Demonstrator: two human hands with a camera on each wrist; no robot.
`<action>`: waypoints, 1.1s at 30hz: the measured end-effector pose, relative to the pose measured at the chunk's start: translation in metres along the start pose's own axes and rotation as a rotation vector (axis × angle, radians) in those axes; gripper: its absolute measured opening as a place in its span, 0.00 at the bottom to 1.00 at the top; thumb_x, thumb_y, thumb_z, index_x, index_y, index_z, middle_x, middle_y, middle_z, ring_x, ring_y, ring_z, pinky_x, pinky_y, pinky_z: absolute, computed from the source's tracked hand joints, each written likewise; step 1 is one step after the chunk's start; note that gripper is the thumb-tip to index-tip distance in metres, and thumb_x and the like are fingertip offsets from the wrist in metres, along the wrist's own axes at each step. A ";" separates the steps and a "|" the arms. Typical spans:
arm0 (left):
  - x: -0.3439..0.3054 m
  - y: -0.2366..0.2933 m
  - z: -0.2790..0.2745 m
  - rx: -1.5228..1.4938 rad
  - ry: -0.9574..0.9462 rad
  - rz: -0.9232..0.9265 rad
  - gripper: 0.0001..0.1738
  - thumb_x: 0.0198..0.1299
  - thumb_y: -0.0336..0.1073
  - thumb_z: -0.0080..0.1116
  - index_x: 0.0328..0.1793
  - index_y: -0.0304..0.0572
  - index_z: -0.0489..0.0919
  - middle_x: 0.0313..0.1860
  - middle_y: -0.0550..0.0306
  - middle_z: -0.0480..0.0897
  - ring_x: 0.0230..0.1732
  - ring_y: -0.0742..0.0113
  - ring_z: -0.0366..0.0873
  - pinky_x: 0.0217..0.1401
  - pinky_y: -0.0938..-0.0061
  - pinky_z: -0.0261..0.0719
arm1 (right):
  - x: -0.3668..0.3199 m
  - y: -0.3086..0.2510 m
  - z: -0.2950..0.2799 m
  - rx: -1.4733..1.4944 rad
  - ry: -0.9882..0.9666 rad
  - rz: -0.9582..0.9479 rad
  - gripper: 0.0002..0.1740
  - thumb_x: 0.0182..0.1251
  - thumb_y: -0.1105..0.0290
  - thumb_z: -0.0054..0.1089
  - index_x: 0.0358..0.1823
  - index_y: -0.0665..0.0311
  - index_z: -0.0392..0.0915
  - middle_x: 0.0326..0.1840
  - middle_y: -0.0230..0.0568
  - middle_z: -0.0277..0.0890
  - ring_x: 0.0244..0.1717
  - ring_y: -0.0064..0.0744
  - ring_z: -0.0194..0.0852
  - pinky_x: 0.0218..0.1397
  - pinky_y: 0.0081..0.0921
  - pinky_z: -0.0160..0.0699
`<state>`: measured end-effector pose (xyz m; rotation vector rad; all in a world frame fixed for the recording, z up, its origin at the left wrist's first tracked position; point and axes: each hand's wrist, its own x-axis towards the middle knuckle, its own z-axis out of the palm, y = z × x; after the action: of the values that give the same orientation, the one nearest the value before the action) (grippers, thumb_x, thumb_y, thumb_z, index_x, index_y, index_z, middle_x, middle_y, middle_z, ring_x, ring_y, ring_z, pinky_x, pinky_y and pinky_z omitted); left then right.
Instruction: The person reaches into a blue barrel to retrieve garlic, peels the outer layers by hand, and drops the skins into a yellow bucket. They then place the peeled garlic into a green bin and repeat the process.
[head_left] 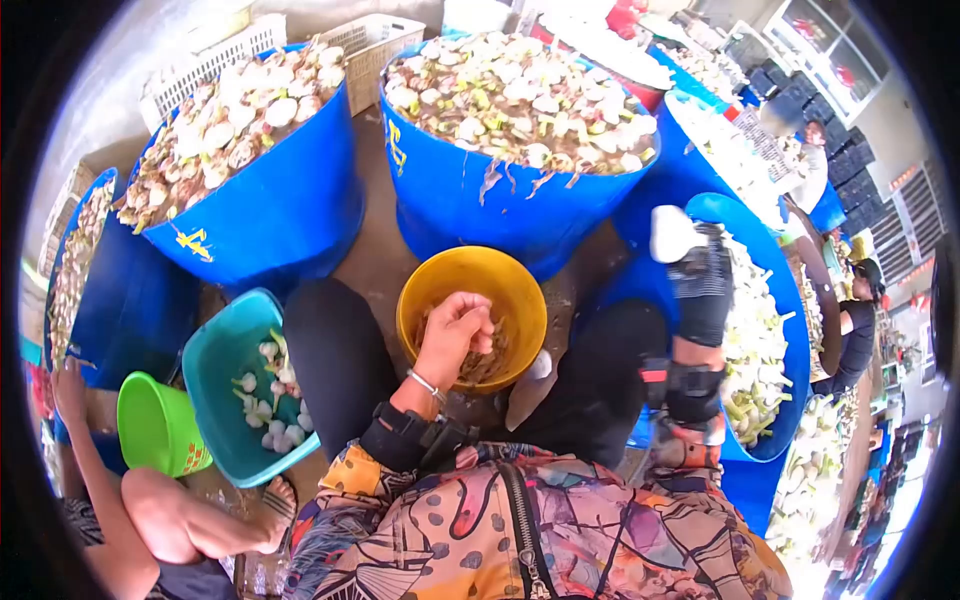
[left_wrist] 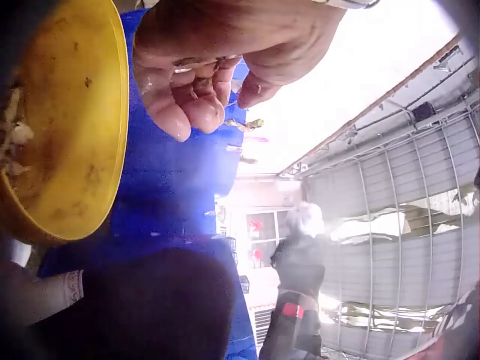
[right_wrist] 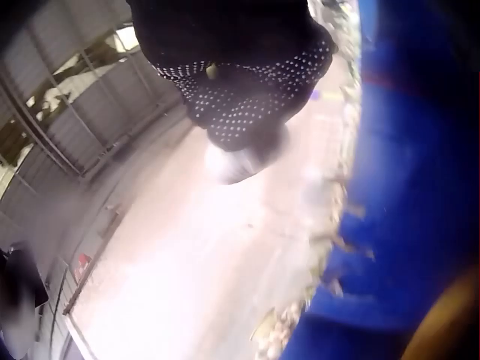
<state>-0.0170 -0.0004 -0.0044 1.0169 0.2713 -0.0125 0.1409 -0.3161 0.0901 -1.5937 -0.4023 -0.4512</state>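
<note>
My bare left hand [head_left: 455,335] is over a yellow bucket [head_left: 528,285] with brownish scraps [head_left: 485,365] in its bottom. Its fingers [left_wrist: 199,112] curl in toward the palm, wet and dirty, and no object shows among them. To the right, my right hand [head_left: 700,280] is raised beside a blue tub [head_left: 785,395] of trimmed garlic. It wears a black glove with white dots [right_wrist: 240,109]. At the glove's tip it holds a white, rounded thing that looks like a garlic bulb [head_left: 675,235], blurred; the glove hides most of the grip.
Two big blue drums [head_left: 520,205] heaped with garlic stand ahead. On the left are a teal basin [head_left: 215,370] holding several bulbs and a green bucket [head_left: 155,430], with a seated person [head_left: 170,510] next to them. More workers [head_left: 855,320] and tubs line the right.
</note>
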 end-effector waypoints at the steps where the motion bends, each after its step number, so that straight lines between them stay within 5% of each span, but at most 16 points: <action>1: -0.001 0.000 0.000 -0.013 -0.016 -0.006 0.08 0.64 0.32 0.52 0.46 0.38 0.75 0.26 0.60 0.78 0.21 0.75 0.74 0.26 0.81 0.75 | 0.006 -0.022 -0.011 -0.087 0.089 -0.072 0.10 0.69 0.67 0.51 0.44 0.66 0.76 0.31 0.32 0.73 0.28 0.23 0.73 0.29 0.23 0.76; 6: -0.009 0.001 0.002 -0.078 -0.088 -0.040 0.07 0.61 0.29 0.51 0.45 0.38 0.74 0.26 0.61 0.77 0.20 0.75 0.74 0.26 0.82 0.75 | 0.018 -0.099 -0.039 0.081 0.355 -0.104 0.18 0.70 0.65 0.51 0.58 0.66 0.73 0.30 0.31 0.68 0.30 0.20 0.71 0.31 0.17 0.79; 11: -0.007 -0.001 0.003 -0.063 -0.125 -0.114 0.08 0.62 0.30 0.52 0.45 0.37 0.74 0.26 0.60 0.77 0.21 0.75 0.74 0.27 0.80 0.75 | 0.036 -0.082 0.011 -0.054 -0.121 -0.075 0.16 0.71 0.68 0.49 0.55 0.66 0.75 0.32 0.32 0.75 0.31 0.19 0.75 0.32 0.18 0.79; 13: -0.004 0.001 0.004 -0.030 -0.114 -0.146 0.08 0.63 0.31 0.52 0.46 0.36 0.74 0.27 0.60 0.77 0.22 0.75 0.74 0.28 0.80 0.76 | 0.085 -0.028 0.013 -0.260 -0.186 -0.148 0.14 0.69 0.71 0.50 0.51 0.68 0.77 0.35 0.36 0.79 0.29 0.21 0.77 0.32 0.21 0.80; 15: 0.005 0.006 0.005 -0.032 -0.106 -0.179 0.09 0.64 0.33 0.53 0.46 0.36 0.75 0.27 0.60 0.76 0.23 0.74 0.74 0.29 0.80 0.76 | 0.123 -0.018 0.045 -0.102 -0.124 0.164 0.12 0.69 0.72 0.50 0.48 0.70 0.78 0.37 0.38 0.81 0.32 0.24 0.78 0.35 0.25 0.80; 16: 0.010 0.009 0.007 -0.033 -0.100 -0.191 0.09 0.64 0.33 0.53 0.46 0.36 0.75 0.28 0.59 0.76 0.23 0.74 0.74 0.29 0.79 0.76 | 0.155 0.004 0.047 -0.427 -0.205 -0.089 0.12 0.68 0.74 0.49 0.47 0.70 0.78 0.39 0.40 0.81 0.33 0.27 0.80 0.36 0.26 0.81; 18: 0.022 0.012 0.010 -0.039 -0.095 -0.214 0.09 0.64 0.34 0.53 0.46 0.36 0.75 0.28 0.59 0.76 0.24 0.74 0.74 0.30 0.79 0.77 | 0.215 0.054 0.051 -0.538 -0.344 -0.141 0.13 0.65 0.75 0.50 0.48 0.66 0.78 0.43 0.45 0.81 0.38 0.35 0.81 0.40 0.29 0.80; 19: 0.030 0.011 0.012 -0.059 -0.093 -0.228 0.09 0.65 0.33 0.53 0.46 0.36 0.74 0.28 0.59 0.76 0.24 0.74 0.74 0.30 0.78 0.77 | 0.240 0.070 0.053 -0.319 -0.401 0.052 0.14 0.62 0.74 0.51 0.48 0.64 0.79 0.45 0.47 0.81 0.41 0.40 0.81 0.43 0.31 0.80; 22: 0.054 0.015 0.022 -0.080 -0.061 -0.282 0.07 0.65 0.31 0.48 0.46 0.36 0.73 0.28 0.57 0.76 0.25 0.69 0.73 0.30 0.73 0.77 | 0.289 0.091 0.090 -1.005 -0.456 -0.201 0.19 0.57 0.70 0.54 0.51 0.58 0.78 0.48 0.49 0.79 0.47 0.46 0.78 0.51 0.34 0.77; 27: 0.073 0.003 0.022 -0.104 -0.013 -0.311 0.09 0.64 0.31 0.51 0.47 0.35 0.74 0.29 0.58 0.77 0.26 0.73 0.74 0.32 0.78 0.78 | 0.334 0.138 0.137 -1.285 -0.862 -0.386 0.26 0.51 0.70 0.56 0.56 0.55 0.75 0.50 0.49 0.78 0.52 0.47 0.76 0.55 0.37 0.74; 29: 0.076 0.000 0.020 -0.098 0.021 -0.329 0.08 0.64 0.30 0.51 0.47 0.35 0.74 0.29 0.58 0.77 0.26 0.73 0.74 0.32 0.78 0.78 | 0.340 0.158 0.148 -1.418 -1.041 -0.246 0.27 0.50 0.70 0.57 0.57 0.55 0.75 0.50 0.48 0.78 0.52 0.47 0.77 0.54 0.38 0.75; 30: 0.077 0.000 0.019 -0.113 0.030 -0.328 0.08 0.64 0.30 0.51 0.47 0.35 0.74 0.29 0.58 0.77 0.26 0.74 0.74 0.32 0.78 0.78 | 0.334 0.148 0.157 -1.536 -1.049 -0.187 0.35 0.46 0.66 0.62 0.63 0.54 0.70 0.57 0.46 0.75 0.57 0.47 0.73 0.58 0.38 0.72; 33: 0.079 -0.003 0.020 -0.084 0.029 -0.293 0.08 0.64 0.30 0.51 0.46 0.35 0.74 0.29 0.59 0.77 0.26 0.74 0.74 0.32 0.78 0.78 | 0.328 0.138 0.157 -1.561 -1.051 -0.206 0.35 0.46 0.66 0.62 0.62 0.54 0.71 0.55 0.44 0.76 0.55 0.47 0.75 0.56 0.37 0.74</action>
<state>0.0635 -0.0093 -0.0154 0.8872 0.4416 -0.2498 0.5002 -0.1732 0.1321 -3.3073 -1.1757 0.0847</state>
